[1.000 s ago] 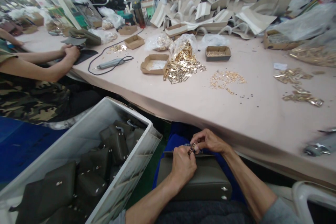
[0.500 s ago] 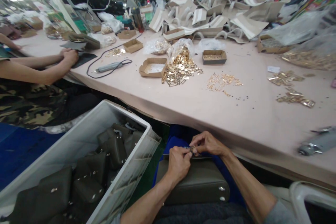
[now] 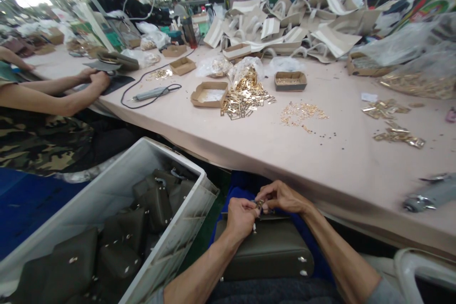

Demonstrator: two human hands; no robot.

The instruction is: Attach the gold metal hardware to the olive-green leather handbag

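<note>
A dark olive bag (image 3: 272, 247) with small metal fittings at its right end lies across my lap. Over its far edge my left hand (image 3: 241, 216) and my right hand (image 3: 283, 197) meet, fingers pinched together. Between the fingertips is a small metal fitting (image 3: 260, 204), partly hidden; its exact shape is too small to tell. Both hands seem to grip it. A small shiny clasp (image 3: 254, 229) shows on the bag just below my left hand.
A grey plastic crate (image 3: 185, 228) with several olive bags stands at my left. On the table (image 3: 221, 137) lie gold buckles (image 3: 245, 99), small gold pieces (image 3: 302, 114), cardboard boxes (image 3: 209, 94) and an electric screwdriver (image 3: 431, 194). A co-worker's hands (image 3: 96, 78) work at the left.
My fingers have shifted slightly around the fitting, and the shiny clasp below my left hand has come into sight. The view has moved a little; the bag stays on my lap.
</note>
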